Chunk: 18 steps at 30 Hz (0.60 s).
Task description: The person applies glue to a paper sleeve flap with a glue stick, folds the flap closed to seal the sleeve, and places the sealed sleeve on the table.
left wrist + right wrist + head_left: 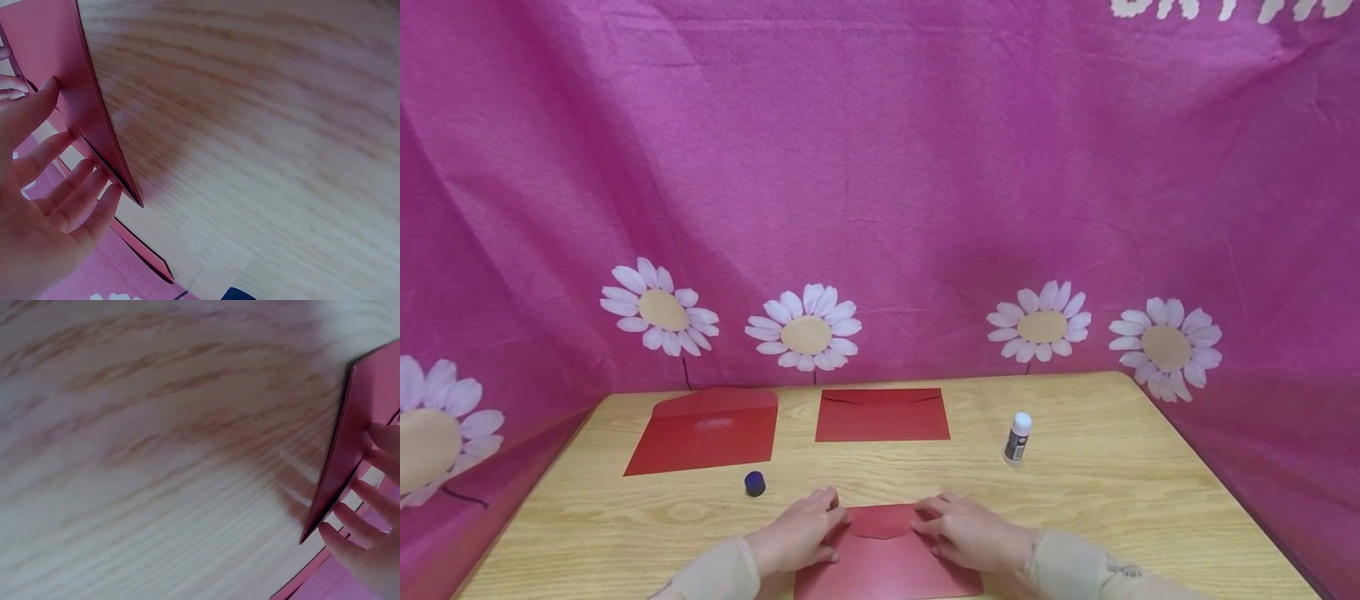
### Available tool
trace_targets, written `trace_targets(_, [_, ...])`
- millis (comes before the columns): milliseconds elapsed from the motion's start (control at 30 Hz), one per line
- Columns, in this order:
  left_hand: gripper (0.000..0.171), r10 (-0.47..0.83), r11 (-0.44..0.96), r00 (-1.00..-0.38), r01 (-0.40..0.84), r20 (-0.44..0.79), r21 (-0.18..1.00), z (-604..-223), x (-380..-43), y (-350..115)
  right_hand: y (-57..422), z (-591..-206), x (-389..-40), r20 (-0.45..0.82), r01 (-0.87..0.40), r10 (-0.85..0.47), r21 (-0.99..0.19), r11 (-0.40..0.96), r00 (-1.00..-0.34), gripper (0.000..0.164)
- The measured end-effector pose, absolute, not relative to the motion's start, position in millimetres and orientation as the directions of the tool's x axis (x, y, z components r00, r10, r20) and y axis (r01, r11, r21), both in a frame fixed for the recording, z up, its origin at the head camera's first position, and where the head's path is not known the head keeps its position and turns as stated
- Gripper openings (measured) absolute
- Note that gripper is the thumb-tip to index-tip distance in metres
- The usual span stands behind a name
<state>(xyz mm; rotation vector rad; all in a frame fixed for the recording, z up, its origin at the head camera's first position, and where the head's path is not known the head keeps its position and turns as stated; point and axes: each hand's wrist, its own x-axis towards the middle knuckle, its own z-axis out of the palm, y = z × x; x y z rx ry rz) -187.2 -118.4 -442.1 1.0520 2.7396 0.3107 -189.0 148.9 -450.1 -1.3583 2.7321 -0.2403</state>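
A red envelope (pixel 887 571) lies at the table's near edge with its pointed flap folded down over its far part. My left hand (pixel 797 533) holds its far left corner, thumb on the face and fingers along the far edge. The far right corner is held likewise by my right hand (pixel 976 533). Both wrist views show the fingertips at the edge of the envelope (pixel 69 44), with the thumb pressing its face. The envelope's near edge runs out of the head view.
Back left, a second red envelope (pixel 700 446) lies with its flap up and a whitish smear on it. Another red envelope (pixel 883 421), flap down, lies back centre. A glue stick (pixel 1017 439) stands at right; a dark blue cap (pixel 755 483) sits at left. Pink cloth (pixel 917 183) hangs behind.
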Motion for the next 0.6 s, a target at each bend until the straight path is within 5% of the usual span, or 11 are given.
trace_targets(133, [0.035,0.686,0.72,-0.721,0.655,-0.094,0.23,-442.6,-186.2,-118.5,148.0,-450.0,-183.8,-0.082,-0.798,-0.808,-0.126,0.59,-0.584,0.039])
trace_targets(367, [0.037,0.7,0.713,-0.704,0.68,-0.115,0.173,-440.4,-184.3,-117.3,142.9,-447.0,-174.2,-0.266,-0.678,-0.726,-0.26,0.688,-0.634,0.05])
trace_targets(600, [0.053,0.7,0.714,-0.689,0.673,-0.187,0.195,-441.2,-185.1,-121.6,130.4,-444.7,-171.0,-0.282,-0.687,-0.733,-0.257,0.68,-0.619,0.053])
